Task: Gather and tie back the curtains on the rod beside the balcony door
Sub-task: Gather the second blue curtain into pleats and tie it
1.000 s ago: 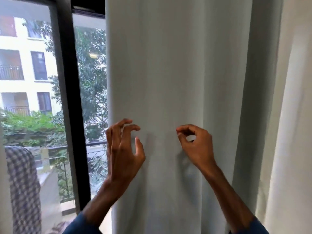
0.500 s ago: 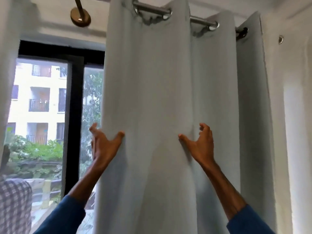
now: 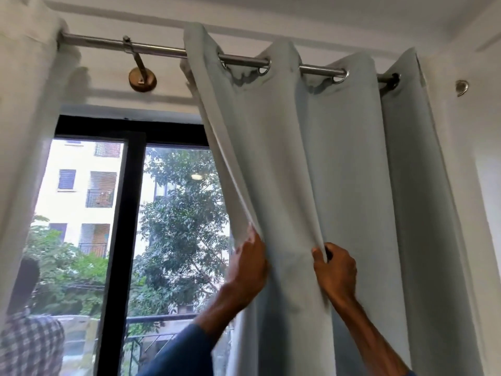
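Observation:
A pale grey-blue curtain (image 3: 352, 172) hangs in folds by metal eyelets from a steel rod (image 3: 162, 50) across the top. My left hand (image 3: 248, 264) grips the curtain's left edge, which slants from the rod down to it. My right hand (image 3: 336, 270) pinches a fold of the same curtain a short way to the right. A second, whitish curtain (image 3: 24, 131) hangs bunched at the far left of the rod.
The black-framed balcony door (image 3: 122, 226) shows trees, a building and a balcony railing (image 3: 162, 318) outside. A brass bracket (image 3: 142, 77) holds the rod. A metal tie-back hook (image 3: 461, 87) sits on the white wall at right. A person in a checked shirt (image 3: 29, 346) stands at lower left.
The view tilted up until the rod showed. My open hands closed on the curtain, and the curtain's left edge has been drawn to the right, uncovering more of the door glass.

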`<action>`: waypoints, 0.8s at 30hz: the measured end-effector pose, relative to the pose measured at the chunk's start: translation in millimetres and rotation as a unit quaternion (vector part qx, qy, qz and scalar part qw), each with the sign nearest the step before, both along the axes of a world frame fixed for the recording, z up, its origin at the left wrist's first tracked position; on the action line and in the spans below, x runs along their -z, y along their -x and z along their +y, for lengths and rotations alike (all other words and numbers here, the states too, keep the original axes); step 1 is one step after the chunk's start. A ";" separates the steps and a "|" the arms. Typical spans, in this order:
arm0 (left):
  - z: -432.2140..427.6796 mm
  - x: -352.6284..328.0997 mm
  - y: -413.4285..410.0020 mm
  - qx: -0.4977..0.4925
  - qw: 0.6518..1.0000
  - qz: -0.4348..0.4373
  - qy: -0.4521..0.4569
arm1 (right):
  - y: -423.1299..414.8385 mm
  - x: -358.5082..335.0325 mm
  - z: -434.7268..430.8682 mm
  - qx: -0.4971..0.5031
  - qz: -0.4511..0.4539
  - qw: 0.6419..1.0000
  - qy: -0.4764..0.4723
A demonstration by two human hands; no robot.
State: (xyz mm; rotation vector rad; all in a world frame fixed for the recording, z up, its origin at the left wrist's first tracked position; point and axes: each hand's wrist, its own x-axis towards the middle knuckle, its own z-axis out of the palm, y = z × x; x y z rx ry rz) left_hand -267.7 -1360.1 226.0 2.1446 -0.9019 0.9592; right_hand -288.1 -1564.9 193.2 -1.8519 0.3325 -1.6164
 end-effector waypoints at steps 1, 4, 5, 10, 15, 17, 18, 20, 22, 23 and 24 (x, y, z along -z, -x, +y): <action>-12.9 -4.3 3.0 -0.006 1.000 0.000 -0.030 | 0.1 -1.2 0.7 0.003 0.003 1.000 0.005; -44.9 -23.9 10.2 0.000 0.997 -0.008 -0.072 | 1.3 -6.7 2.5 -0.003 0.007 1.000 0.016; -51.7 -30.1 12.3 0.001 0.996 -0.018 -0.083 | 1.8 -8.4 4.1 -0.006 -0.002 1.000 0.024; -53.8 -26.4 9.8 -0.014 0.994 -0.062 -0.094 | 15.6 -30.4 27.6 0.007 -0.130 0.980 0.151; -16.2 12.8 -21.8 -0.058 0.997 -0.034 -0.049 | 20.3 -62.4 98.2 -0.065 -0.126 0.972 0.186; 4.0 23.6 -33.4 -0.061 0.997 -0.040 -0.035 | 7.1 -80.5 131.4 -0.111 -0.004 0.980 0.162; 14.1 27.7 -38.3 -0.056 0.997 -0.043 -0.032 | -2.1 -87.4 148.1 -0.106 0.047 0.979 0.170; 37.2 33.5 -43.8 -0.056 0.997 -0.049 -0.024 | -22.7 -94.9 181.0 -0.059 0.098 0.972 0.203; 69.9 33.8 -49.6 -0.073 0.997 -0.027 -0.004 | -43.8 -98.0 217.7 -0.056 0.103 0.970 0.214; 89.5 32.7 -52.5 -0.085 0.996 -0.014 0.008 | -54.4 -98.6 236.9 -0.066 0.105 0.968 0.219; 108.9 31.5 -55.3 -0.098 0.995 -0.008 0.019 | -62.5 -99.3 254.7 -0.076 0.102 0.966 0.226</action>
